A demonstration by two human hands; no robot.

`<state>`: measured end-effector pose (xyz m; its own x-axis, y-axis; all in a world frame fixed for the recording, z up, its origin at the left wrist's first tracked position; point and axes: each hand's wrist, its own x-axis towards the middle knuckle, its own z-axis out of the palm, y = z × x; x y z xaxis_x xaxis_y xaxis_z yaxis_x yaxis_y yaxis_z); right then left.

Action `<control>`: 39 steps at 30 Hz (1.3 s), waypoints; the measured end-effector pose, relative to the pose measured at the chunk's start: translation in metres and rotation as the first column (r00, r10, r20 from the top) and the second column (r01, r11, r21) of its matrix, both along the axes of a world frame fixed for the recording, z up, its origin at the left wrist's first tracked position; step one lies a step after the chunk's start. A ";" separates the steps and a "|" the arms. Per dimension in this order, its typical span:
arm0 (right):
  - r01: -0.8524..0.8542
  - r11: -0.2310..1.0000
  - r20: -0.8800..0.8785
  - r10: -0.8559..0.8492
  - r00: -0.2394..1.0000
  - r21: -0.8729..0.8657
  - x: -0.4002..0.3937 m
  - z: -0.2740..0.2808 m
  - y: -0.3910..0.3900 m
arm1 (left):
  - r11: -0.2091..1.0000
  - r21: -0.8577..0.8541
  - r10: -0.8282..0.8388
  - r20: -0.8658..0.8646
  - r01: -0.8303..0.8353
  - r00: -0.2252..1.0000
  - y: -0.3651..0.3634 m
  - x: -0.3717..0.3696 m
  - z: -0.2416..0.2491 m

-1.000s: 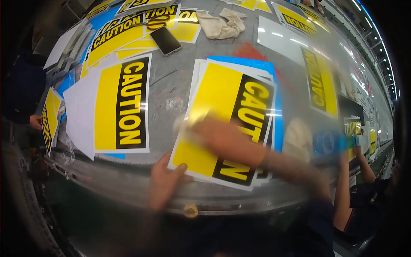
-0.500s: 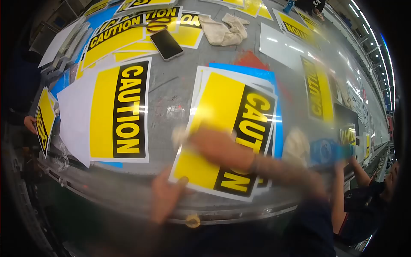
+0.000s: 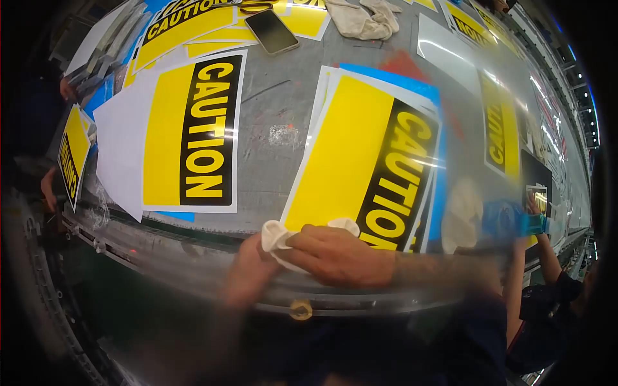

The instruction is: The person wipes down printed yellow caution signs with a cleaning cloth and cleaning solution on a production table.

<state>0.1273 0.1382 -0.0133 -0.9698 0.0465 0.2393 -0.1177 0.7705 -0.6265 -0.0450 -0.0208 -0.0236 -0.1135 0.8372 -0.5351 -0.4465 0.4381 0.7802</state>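
A yellow and black CAUTION sign (image 3: pixel 341 141) lies on top of a small stack of sheets in front of me. My right hand (image 3: pixel 338 254) is closed around a white cloth (image 3: pixel 275 237) at the sign's near edge, with cloth ends poking out on both sides of the fingers. Right beside it, at the near left corner of the sign, is my left hand (image 3: pixel 250 265), blurred. Its fingers are hidden behind the cloth and my right hand. Blue sheeting (image 3: pixel 436 186) shows under the stack's right side.
Left of the stack lies another CAUTION sign (image 3: pixel 193 132) over white sheets. Behind are a phone (image 3: pixel 271 32), scissors (image 3: pixel 255 6) and white gloves (image 3: pixel 364 19). At the left a person's hand (image 3: pixel 49 188) is by a small sign; a co-worker's arm (image 3: pixel 548 254) reaches in at right.
My right hand has moved with the cloth from the middle of the sign to its near edge, close to my left hand. The view has shifted, so the table items appear higher.
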 end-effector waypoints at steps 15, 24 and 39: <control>0.267 0.932 -0.117 -0.245 0.962 0.245 -0.007 -0.020 0.061 | 0.995 -0.032 0.096 0.095 -0.093 0.991 0.014 0.012 0.011; 0.276 0.936 0.001 -0.283 0.959 0.219 0.003 -0.015 0.074 | 0.989 -0.071 0.126 -0.069 -0.131 0.990 0.021 0.019 0.020; 0.566 0.804 -0.036 -0.570 0.821 0.183 0.049 0.007 0.142 | 0.943 0.022 0.324 -0.296 -0.332 0.899 0.013 0.011 0.015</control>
